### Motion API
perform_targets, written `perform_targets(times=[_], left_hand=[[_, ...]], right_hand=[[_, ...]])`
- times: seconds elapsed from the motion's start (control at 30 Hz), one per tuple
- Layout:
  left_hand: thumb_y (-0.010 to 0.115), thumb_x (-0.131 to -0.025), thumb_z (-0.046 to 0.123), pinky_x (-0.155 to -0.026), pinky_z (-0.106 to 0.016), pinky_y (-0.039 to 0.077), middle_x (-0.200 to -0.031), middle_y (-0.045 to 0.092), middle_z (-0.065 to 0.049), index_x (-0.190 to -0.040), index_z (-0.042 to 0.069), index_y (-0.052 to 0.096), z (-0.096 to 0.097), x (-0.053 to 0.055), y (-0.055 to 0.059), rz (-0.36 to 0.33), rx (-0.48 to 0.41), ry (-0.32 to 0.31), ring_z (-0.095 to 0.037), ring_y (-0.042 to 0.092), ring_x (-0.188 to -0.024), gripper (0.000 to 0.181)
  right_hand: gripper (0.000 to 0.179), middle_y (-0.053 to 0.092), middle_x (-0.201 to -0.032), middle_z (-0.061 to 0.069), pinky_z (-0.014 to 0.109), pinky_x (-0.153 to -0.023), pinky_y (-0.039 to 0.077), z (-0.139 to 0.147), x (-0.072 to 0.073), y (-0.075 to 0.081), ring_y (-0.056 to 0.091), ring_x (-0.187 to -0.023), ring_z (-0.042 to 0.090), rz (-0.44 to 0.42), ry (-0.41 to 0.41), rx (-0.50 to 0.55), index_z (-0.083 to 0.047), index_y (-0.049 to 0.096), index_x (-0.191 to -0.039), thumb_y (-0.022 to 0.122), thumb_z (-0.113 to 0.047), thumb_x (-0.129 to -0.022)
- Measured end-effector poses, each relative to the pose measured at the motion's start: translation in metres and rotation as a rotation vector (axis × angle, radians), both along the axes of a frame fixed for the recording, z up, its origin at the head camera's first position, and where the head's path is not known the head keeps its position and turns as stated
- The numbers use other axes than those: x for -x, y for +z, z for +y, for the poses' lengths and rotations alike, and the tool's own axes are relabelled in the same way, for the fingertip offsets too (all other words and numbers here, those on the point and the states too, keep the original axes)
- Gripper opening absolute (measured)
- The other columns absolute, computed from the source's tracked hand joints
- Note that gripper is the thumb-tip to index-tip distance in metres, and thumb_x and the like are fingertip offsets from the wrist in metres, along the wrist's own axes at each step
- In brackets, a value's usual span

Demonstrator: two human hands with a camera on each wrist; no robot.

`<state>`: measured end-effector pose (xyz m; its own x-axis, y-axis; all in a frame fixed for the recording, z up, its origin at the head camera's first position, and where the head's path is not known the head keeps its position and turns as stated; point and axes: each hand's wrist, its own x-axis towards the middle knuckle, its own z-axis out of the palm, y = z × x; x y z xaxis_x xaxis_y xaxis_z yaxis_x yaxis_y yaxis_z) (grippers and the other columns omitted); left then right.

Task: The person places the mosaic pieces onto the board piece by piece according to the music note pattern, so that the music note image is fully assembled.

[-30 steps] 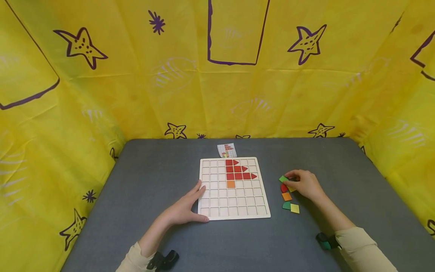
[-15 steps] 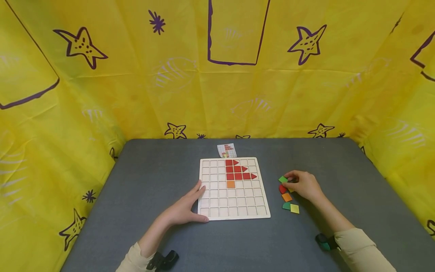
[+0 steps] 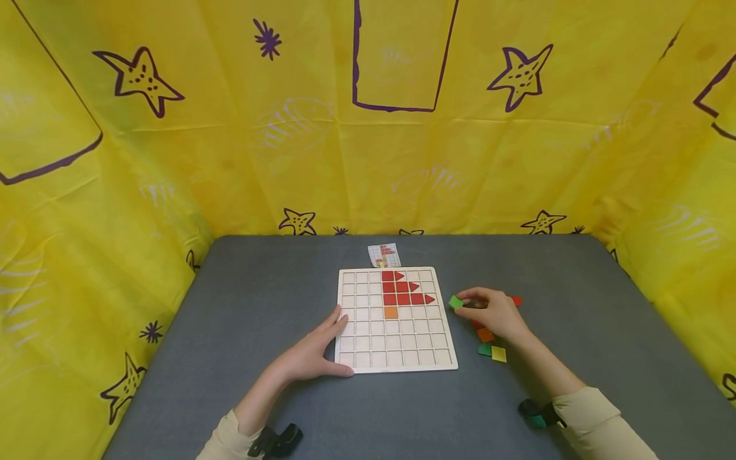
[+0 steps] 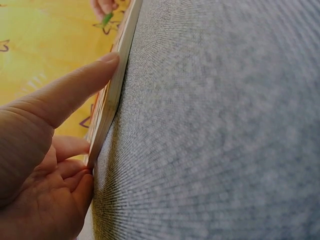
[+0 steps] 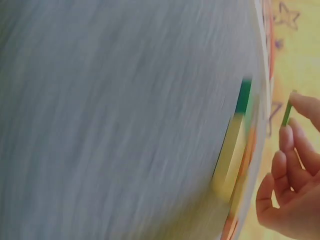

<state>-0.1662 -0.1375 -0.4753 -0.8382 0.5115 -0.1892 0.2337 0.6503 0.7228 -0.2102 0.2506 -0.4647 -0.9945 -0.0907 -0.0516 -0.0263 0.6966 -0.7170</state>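
My right hand (image 3: 496, 313) pinches a green square tile (image 3: 456, 302) between thumb and fingertips, just off the right edge of a white gridded board (image 3: 397, 345). In the right wrist view the green tile shows edge-on, away from the table. My left hand (image 3: 313, 351) lies at the board's near left corner, its thumb (image 4: 85, 82) straight along the near edge and its fingers at the left side. On the board, several red square and triangle tiles (image 3: 402, 287) form three rows, with one orange square (image 3: 391, 312) below them.
Beside the board on the grey table (image 3: 259, 281) lie loose tiles: an orange one (image 3: 485, 335), a dark green one (image 3: 485, 349), a yellow one (image 3: 499, 354) and a red one (image 3: 517, 300). My right hand partly covers others. A small pattern card (image 3: 384, 255) lies behind the board.
My right hand has lifted the green square tile from the loose tiles and moved it left towards the board. A red tile behind that hand now shows. My left hand stays put.
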Motion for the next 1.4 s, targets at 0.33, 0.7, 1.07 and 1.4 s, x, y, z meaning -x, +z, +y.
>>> perform_targets(times=[0.33, 0.7, 1.07, 1.4], left_hand=[[0.081, -0.071, 0.041, -0.111, -0.054, 0.023, -0.160, 0.004, -0.012, -0.150, 0.007, 0.024, 0.000, 0.000, 0.000, 0.001, -0.003, -0.001, -0.032, 0.013, -0.146, 0.104], [0.082, -0.071, 0.041, -0.111, -0.054, 0.024, -0.160, 0.005, -0.012, -0.151, 0.007, 0.023, 0.000, -0.001, 0.000, -0.002, -0.007, 0.005, -0.032, 0.014, -0.146, 0.104], [0.082, -0.071, 0.040, -0.111, -0.054, 0.024, -0.160, 0.004, -0.011, -0.151, 0.008, 0.024, 0.000, 0.000, 0.000, 0.002, -0.005, 0.005, -0.032, 0.014, -0.146, 0.104], [0.082, -0.071, 0.039, -0.111, -0.054, 0.024, -0.160, 0.004, -0.012, -0.151, 0.007, 0.023, 0.000, 0.000, 0.000, 0.007, 0.005, 0.004, -0.032, 0.014, -0.146, 0.104]], right_hand=[[0.028, 0.064, -0.083, -0.002, 0.026, -0.058, 0.040, -0.057, -0.005, 0.001, 0.052, -0.073, 0.016, 0.016, 0.161, 0.107, -0.022, 0.071, -0.102, 0.079, -0.031, -0.076], [0.022, 0.068, -0.087, -0.011, 0.026, -0.074, 0.044, -0.096, -0.003, -0.009, 0.054, -0.082, 0.009, 0.142, 0.403, -0.024, -0.021, 0.072, -0.094, 0.081, -0.025, -0.074], [0.016, 0.070, -0.087, -0.009, 0.029, -0.078, 0.040, -0.101, -0.003, -0.009, 0.053, -0.083, 0.009, 0.323, 0.483, -0.085, -0.018, 0.072, -0.088, 0.081, -0.019, -0.074], [0.009, 0.070, -0.092, -0.009, 0.034, -0.087, 0.037, -0.103, -0.003, -0.010, 0.054, -0.093, 0.011, 0.295, 0.507, -0.046, -0.018, 0.074, -0.086, 0.078, -0.017, -0.078]])
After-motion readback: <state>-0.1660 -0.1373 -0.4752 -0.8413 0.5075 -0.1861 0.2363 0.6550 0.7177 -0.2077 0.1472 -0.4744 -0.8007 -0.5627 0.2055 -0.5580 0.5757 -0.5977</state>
